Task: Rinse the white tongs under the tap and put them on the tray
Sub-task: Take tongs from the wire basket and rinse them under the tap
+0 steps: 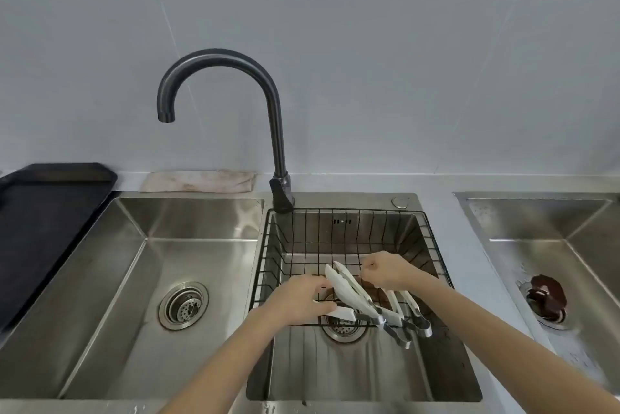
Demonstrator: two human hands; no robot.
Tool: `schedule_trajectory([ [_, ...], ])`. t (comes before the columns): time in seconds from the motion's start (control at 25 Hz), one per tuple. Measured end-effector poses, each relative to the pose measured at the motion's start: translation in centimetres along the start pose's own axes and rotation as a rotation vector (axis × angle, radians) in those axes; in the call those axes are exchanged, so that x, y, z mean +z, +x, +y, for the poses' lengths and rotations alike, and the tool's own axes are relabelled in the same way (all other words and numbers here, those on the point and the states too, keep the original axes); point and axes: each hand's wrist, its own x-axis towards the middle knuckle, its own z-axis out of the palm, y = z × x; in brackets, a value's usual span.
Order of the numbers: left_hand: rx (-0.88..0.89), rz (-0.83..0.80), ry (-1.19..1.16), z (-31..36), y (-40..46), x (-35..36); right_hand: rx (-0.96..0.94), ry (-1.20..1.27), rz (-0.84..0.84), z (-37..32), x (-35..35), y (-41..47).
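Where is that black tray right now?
The black tray sits on the counter at the far left of the head view, right beside the left sink basin, well away from both hands over the wire basket.

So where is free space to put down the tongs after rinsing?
The black tray, left of the left basin, looks bare. That basin holds only its drain. The wire basket is crowded near the front: tongs and both hands.

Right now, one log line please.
stage: pickup | left hand: on white tongs | right hand: closed, contact unclear | tap: dry
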Motion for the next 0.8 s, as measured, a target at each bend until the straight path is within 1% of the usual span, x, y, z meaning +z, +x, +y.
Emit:
schedule_trajectory([
  [0.12,-0.012,-0.063,-0.033,-0.7,0.5,1.8,0.056,0.022,-0.016,0.8,1.4,1.3],
  [0.2,-0.029,-0.036,-0.05,-1.2,0.8,2.6,0.085,0.049,-0.047,1.2,2.5,2.0],
  [0.4,-0.038,0.048,-0.057,-1.8,1.2,3.5,0.138,0.083,-0.053,1.9,3.8,2.8],
  [0.64,-0.028,0.098,-0.038,-1.8,1.3,3.6,0.149,0.139,0.027,1.5,4.0,2.3],
  [0.8,0.003,0.194,-0.121,-1.6,0.9,3.4,0.139,0.197,0.111,1.0,3.9,1.6],
])
